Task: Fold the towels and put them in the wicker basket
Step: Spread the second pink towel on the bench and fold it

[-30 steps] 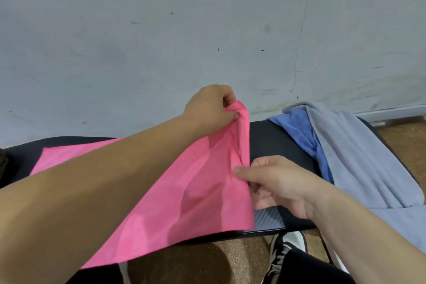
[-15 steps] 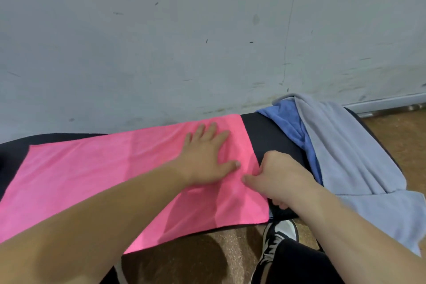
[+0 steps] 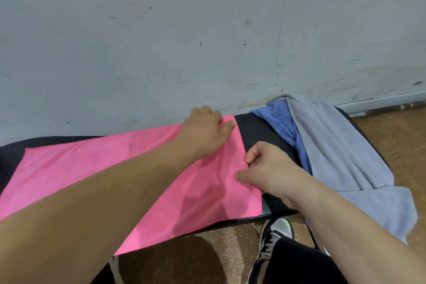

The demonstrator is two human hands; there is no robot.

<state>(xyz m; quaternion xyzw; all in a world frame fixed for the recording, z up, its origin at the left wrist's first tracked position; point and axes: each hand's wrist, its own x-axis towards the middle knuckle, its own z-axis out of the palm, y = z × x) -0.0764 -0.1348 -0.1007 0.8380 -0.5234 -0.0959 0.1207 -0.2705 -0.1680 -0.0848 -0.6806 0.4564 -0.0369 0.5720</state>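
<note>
Head view: pink towel (image 3: 96, 168) lies unfolded on the table (image 3: 258, 131), left hand (image 3: 205, 131) gripping its far right corner, right hand (image 3: 267, 168) pinching its right edge. At right wait the blue towel (image 3: 279, 122) and grey towel (image 3: 334, 145), unfolded; no basket shows.

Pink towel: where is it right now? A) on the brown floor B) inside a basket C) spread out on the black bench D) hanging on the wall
C: the pink towel lies spread flat across the black bench, and no basket shows in the head view.
</note>
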